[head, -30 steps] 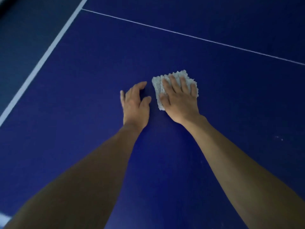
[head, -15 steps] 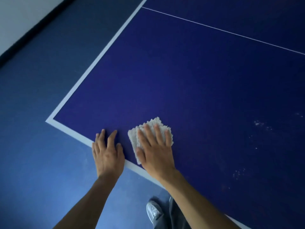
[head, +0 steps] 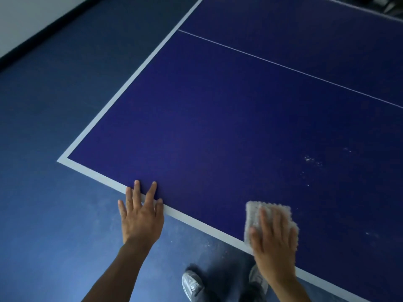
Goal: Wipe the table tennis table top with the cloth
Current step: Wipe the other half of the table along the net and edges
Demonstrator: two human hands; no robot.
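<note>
Your right hand (head: pixel 275 247) has slid the cloth (head: pixel 254 214) to the right along the near edge of the bench (head: pixel 218 127). Half a second ago the cloth lay just beside your left hand (head: pixel 140 216); now the two are well apart. Your left hand has stayed near the same spot by the near edge.

Your right hand lies flat on the cloth, fingers straight and slightly spread, pressing it onto the blue top. The pale, nubbly cloth shows beyond your fingertips and thumb, and its near corner reaches the white border (head: pixel 104 177) that runs along the edge.

Your left hand is open, fingers spread and straight. The fingertips lie over the white border and the blue surface, while the palm hangs out past the near edge, right of the near left corner.

A scatter of white specks (head: pixel 311 160) sits on the top towards the right edge, farther in than the cloth. A thin white line (head: pixel 283 66) crosses the surface farther back.

Below the near edge you see two grey shoes (head: pixel 193 285) on the blue floor (head: pixel 54 214).
</note>
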